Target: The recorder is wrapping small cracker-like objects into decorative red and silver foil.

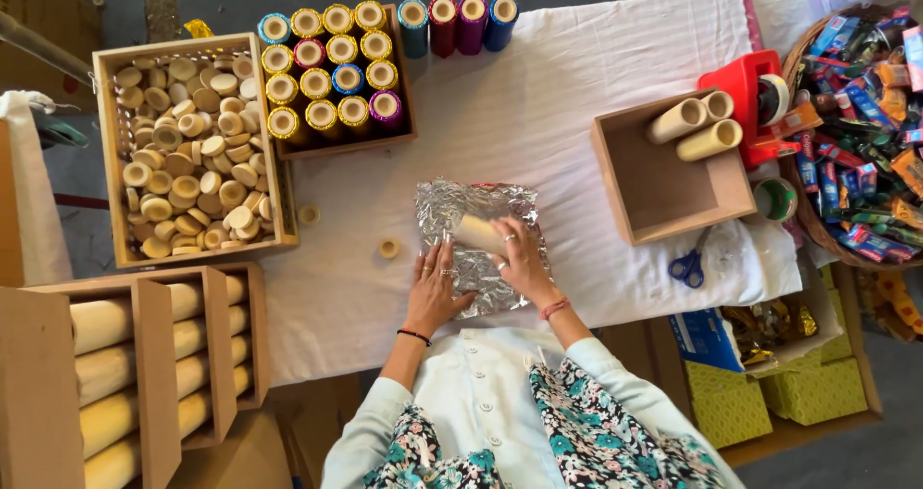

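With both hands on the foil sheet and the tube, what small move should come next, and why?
Probably roll the cream tube toward the body so the foil sheet wraps around it. The right hand rests on the tube, the left hand presses the foil's near edge flat, and the tube looks only partly covered.

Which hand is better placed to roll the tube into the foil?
Right, probably. The right hand already rests on the cream cardboard tube lying on the silver foil sheet; the left hand lies flat, pinning the foil's near edge.
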